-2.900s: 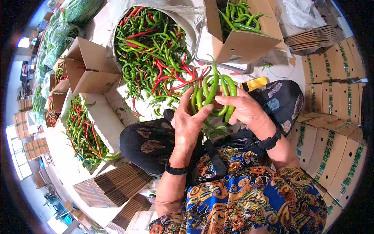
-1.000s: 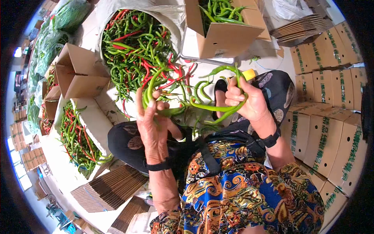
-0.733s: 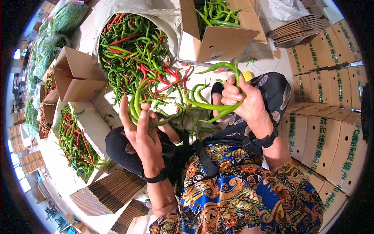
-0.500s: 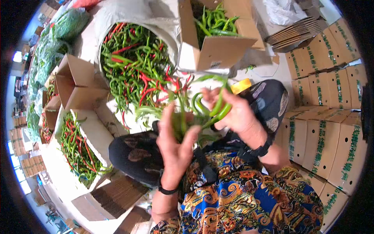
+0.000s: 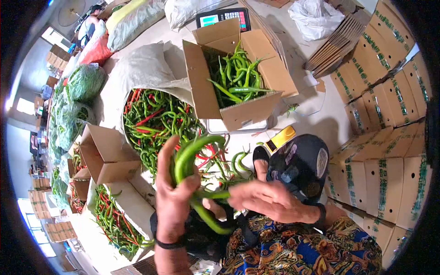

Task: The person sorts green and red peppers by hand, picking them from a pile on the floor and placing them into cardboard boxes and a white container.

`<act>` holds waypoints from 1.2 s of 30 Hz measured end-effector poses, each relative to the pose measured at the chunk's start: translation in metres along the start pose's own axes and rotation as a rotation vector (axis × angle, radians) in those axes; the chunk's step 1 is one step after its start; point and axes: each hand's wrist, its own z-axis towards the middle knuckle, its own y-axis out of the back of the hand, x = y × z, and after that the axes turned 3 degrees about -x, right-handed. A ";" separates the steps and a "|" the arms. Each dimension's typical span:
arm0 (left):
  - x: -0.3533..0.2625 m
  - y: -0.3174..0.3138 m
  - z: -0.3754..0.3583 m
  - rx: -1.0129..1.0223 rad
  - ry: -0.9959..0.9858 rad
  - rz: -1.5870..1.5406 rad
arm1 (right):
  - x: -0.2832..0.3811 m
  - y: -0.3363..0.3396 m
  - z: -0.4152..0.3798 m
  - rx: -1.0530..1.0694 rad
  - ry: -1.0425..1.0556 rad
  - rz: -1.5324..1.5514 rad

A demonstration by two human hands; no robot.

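we see the left hand (image 5: 173, 201) raised, its fingers clenched around a bunch of long green peppers (image 5: 192, 160) that curve up over the thumb. the right hand (image 5: 268, 200) lies just beside it, palm down, fingers loosely spread over the lower ends of the same bunch; we cannot tell whether it truly grips them or only rests there, as the hand is blurred.

beyond the hands, an open cardboard box (image 5: 215, 105) stands upright, flaps out, about half full of green peppers only. behind it sits a scale display (image 5: 223, 17). to the left of the box, a wide white sack (image 5: 146, 68) lies open and holds a mixed heap of green and red peppers (image 5: 156, 121). nearer the left edge, an open box (image 5: 108, 153) looks empty, and below it a white tray (image 5: 133, 208) holds more red and green peppers. closed printed cartons (image 5: 389, 151) are stacked along the right, with flat folded cartons (image 5: 337, 43) above them.
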 end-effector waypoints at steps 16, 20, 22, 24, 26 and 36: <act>0.027 -0.021 0.291 0.107 -0.150 0.122 | -0.032 0.068 0.013 -0.185 -0.371 0.399; 0.002 0.034 0.208 0.180 0.013 0.360 | -0.028 0.064 0.015 -0.205 -0.465 0.520; 0.021 0.087 0.173 0.143 0.059 0.304 | -0.024 0.061 0.018 -0.170 -0.407 0.519; 0.050 0.131 0.133 -0.019 0.158 0.259 | -0.018 0.056 0.023 -0.184 -0.448 0.458; 0.100 0.184 0.087 -0.076 0.237 0.305 | -0.015 0.052 0.028 -0.207 -0.468 0.436; 0.464 0.260 -0.107 -0.179 0.593 -0.255 | -0.025 -0.003 0.118 -0.117 -0.445 0.445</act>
